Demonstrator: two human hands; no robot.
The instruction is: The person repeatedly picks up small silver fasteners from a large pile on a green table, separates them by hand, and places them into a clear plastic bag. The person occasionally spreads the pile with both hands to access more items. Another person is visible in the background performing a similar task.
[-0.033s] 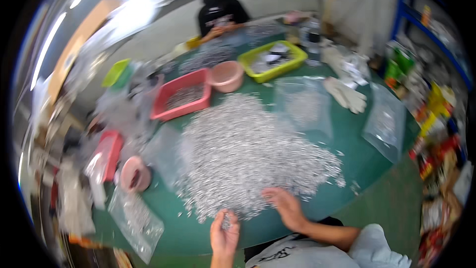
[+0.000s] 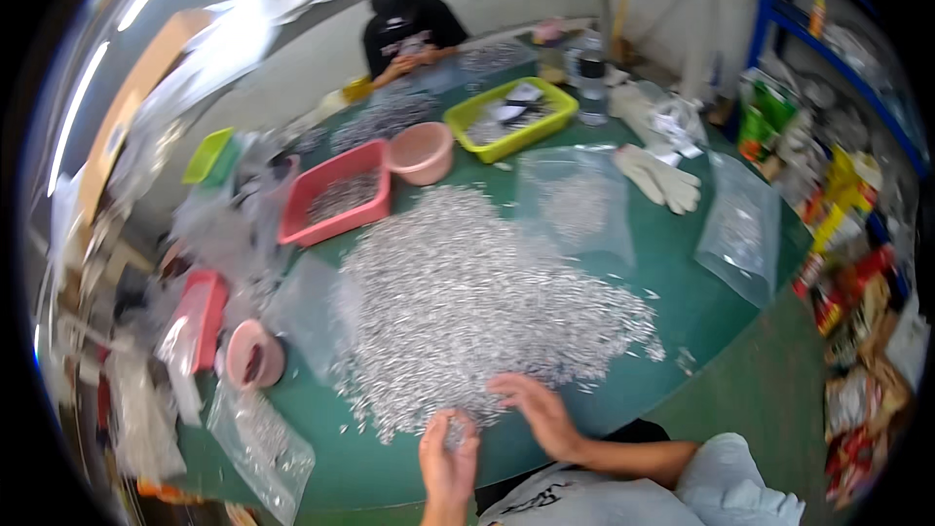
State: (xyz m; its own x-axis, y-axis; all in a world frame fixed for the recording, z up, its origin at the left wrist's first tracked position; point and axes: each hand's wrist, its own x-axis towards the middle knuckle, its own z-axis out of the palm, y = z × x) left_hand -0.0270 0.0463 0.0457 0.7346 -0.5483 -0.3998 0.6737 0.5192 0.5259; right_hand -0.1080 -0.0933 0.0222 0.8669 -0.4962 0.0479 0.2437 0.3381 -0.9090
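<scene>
A broad heap of small, slim, silver metal pieces point(image 2: 467, 292) covers the middle of the green table. At its near edge, my left hand point(image 2: 449, 458) is curled around a few of these pieces, which show between thumb and fingers. My right hand point(image 2: 542, 415) is just to the right, palm down, with fingers stretched out and slightly apart over the heap's near edge. Nothing shows in its grasp; whether its fingertips touch the pieces I cannot tell.
Behind the heap stand a pink tray point(image 2: 288, 224), a pink bowl point(image 2: 421, 164) and a yellow-green tray point(image 2: 506, 148). Plastic bags of pieces point(image 2: 737, 229) and white gloves point(image 2: 662, 181) lie at right. A pink cup point(image 2: 255, 358) stands left. Across the table sits another person point(image 2: 413, 34).
The view has shifted a little, so the table's contents appear farther left. My left hand is slightly closer to my right hand, which stays spread at the heap's edge.
</scene>
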